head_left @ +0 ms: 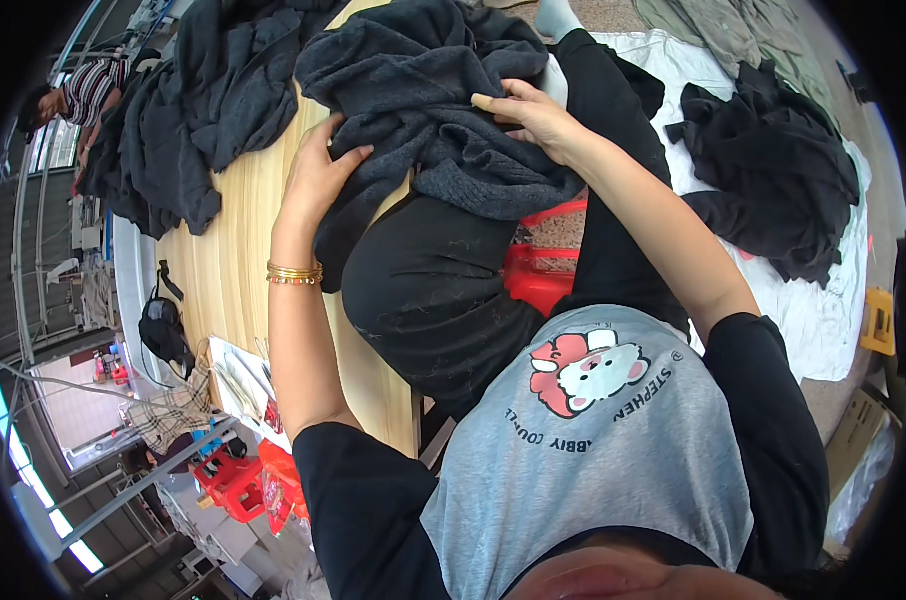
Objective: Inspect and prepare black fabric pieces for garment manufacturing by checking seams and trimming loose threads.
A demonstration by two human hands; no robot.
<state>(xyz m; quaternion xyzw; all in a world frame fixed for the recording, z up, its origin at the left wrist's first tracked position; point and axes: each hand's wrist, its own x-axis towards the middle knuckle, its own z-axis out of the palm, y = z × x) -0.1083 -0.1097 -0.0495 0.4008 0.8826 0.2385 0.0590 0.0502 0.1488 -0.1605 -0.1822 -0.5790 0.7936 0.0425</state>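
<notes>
A bulky dark grey knitted garment (418, 65) lies bunched over the edge of the light wooden table and over my knees. At its left side my left hand (318, 175) grips the knit, thumb on top and fingertips partly hidden in the folds. My right hand (533, 122) holds the garment's right side, its fingers curled into the cloth and the thumb pointing left. Between the hands the fabric is folded and creased, so its shape is hard to make out.
More dark grey knitwear (198, 110) is heaped on the wooden table (238, 245) to the left, with a black cap-like item (163, 330) nearer. At right, black garments (773, 170) lie on a white sheet (698, 65). A red stool (543, 270) shows beneath me. Another person (88, 90) is far left.
</notes>
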